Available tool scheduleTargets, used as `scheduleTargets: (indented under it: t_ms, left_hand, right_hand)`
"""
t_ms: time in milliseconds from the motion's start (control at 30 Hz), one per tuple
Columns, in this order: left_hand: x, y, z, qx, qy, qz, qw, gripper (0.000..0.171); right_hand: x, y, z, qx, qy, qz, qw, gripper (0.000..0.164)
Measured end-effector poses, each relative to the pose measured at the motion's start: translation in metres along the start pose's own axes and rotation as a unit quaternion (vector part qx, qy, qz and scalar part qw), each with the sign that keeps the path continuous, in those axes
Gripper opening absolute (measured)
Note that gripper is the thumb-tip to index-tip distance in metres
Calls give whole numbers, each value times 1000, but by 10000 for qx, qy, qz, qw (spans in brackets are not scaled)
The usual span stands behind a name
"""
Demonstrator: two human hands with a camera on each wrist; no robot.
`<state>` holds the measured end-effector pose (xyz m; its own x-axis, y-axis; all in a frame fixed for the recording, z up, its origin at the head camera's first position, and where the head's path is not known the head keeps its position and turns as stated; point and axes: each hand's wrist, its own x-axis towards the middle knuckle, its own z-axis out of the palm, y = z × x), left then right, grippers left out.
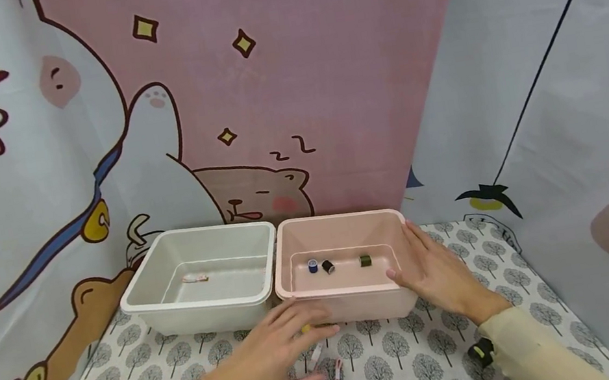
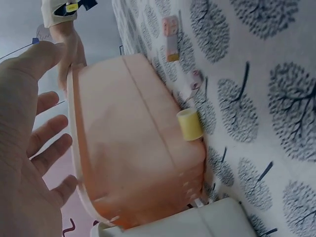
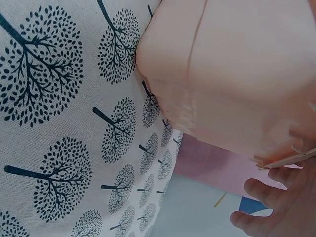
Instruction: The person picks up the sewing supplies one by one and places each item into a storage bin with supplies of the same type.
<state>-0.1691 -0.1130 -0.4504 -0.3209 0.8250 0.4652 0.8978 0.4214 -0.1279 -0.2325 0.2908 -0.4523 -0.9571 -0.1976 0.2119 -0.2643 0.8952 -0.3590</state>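
My left hand (image 1: 273,359) hovers before the front of the pink bin (image 1: 351,304), its fingers spread and holding nothing. Below it lies a yellow thread spool (image 2: 190,124), next to the bin's base in the left wrist view. A pink-and-white strip (image 1: 337,375) and a small pale piece (image 1: 314,357) lie nearby on the cloth. My right hand (image 1: 441,271) rests against the bin's right rim, fingers extended along it and thumb near the front corner. Inside the pink bin are a blue spool (image 1: 312,266), a black spool (image 1: 328,267) and a green spool (image 1: 365,261).
A white bin (image 1: 147,308) stands against the pink one on the left, with a small pinkish strip (image 1: 195,278) inside. Tree-patterned cloth (image 1: 399,346) covers the table. A cartoon-printed curtain (image 1: 340,112) hangs behind. A dark wrist device (image 1: 481,353) is on the right sleeve.
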Motion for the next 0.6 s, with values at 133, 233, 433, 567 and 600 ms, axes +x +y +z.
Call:
scheduleTargets:
  t_ms: [133,233,433,567,600]
  left_hand:
    - [-3,4,7,-120,-189,62,9997,81]
    - [-6,6,13,-218,-380,-7,9990,82]
    - [-8,9,27,-393,-752,-255,9961,75]
    - [-9,10,37,-598,-999,-427,9923,74]
    - [-10,10,40,-644,-1063,-469,9911,75]
  right_hand:
    - [1,1,0,-22,-1,10,10000,114]
    - [1,1,1,-5,5,11,10000,114]
    - [1,2,1,33,8,11,10000,113]
    - [1,2,1,59,-12,17,10000,114]
    - [0,2,1,62,-9,23,10000,114]
